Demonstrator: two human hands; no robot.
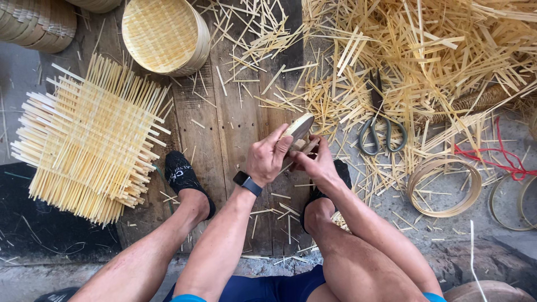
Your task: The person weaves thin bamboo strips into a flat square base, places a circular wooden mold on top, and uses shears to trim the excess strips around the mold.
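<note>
Sat over worn wood planks [235,128], concrete floor [492,251] w/ bamboo offcuts everywhere. My left hand [268,156] & right hand [318,162] both clamp a small wooden block [298,131] betw. my knees. Woven mat [89,140] left, round basket [162,33] above, scissors [380,131] right.

From my feed: floor is weathered wooden planks [235,117] in the middle, grey concrete floor [17,72] on both flanks. Dark mat [33,223] lower left, possibly rubber; hard to tell. Rough stone edge [481,263] lower right. Bamboo offcuts [425,50] litter the upper right. Even, soft daylight, no hard shadows. No walls, windows or furniture in view.
</note>
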